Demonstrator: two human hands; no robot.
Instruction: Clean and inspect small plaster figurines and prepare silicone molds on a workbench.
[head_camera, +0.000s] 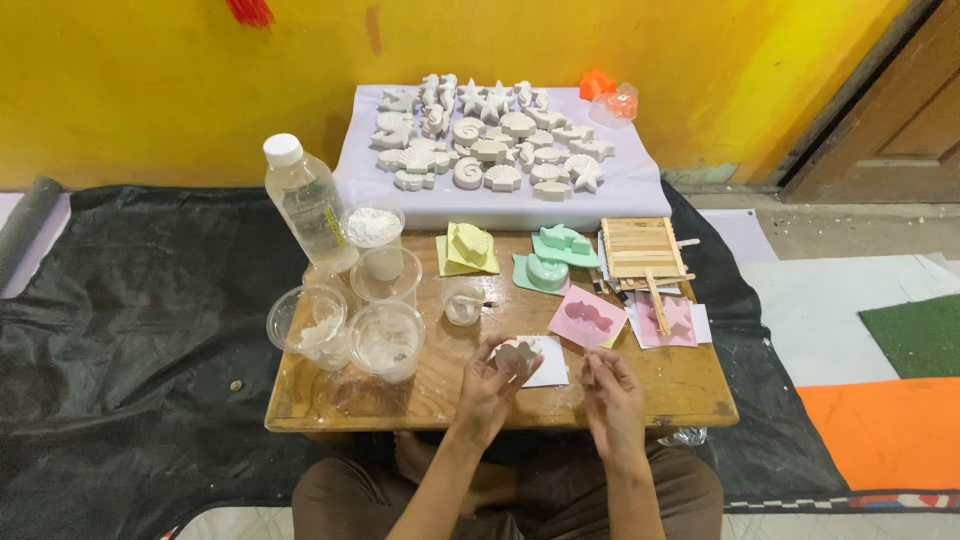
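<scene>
The left hand has its grip pinched on a small pale plaster cast, held up just above the worktop at lower centre of the frame. The right hand sits just beside it, fingers loosely curled with the tips drawn near each other, pinching nothing I can make out; whether a crumb sits between them is too small to tell.

To my eye this is the inspecting or trimming step on a freshly unmoulded piece, and the next move would call for a light touch along the edges, since thin plaster looks likely to chip.

The cast is off-white, matt and small, with a lobed outline, perhaps a shell or flower; its detail is blurred. Under it lies a white paper sheet.

Further out, right of centre, lie a pink mould and another pink one, two green moulds above them, and a yellow mould. A slatted frame of wooden sticks rests at centre right. To the left stand clear plastic cups, one holding white powder, and a clear bottle with a white cap. At the top of the frame many finished white casts dry on a pale lilac board, against a yellow wall.
</scene>
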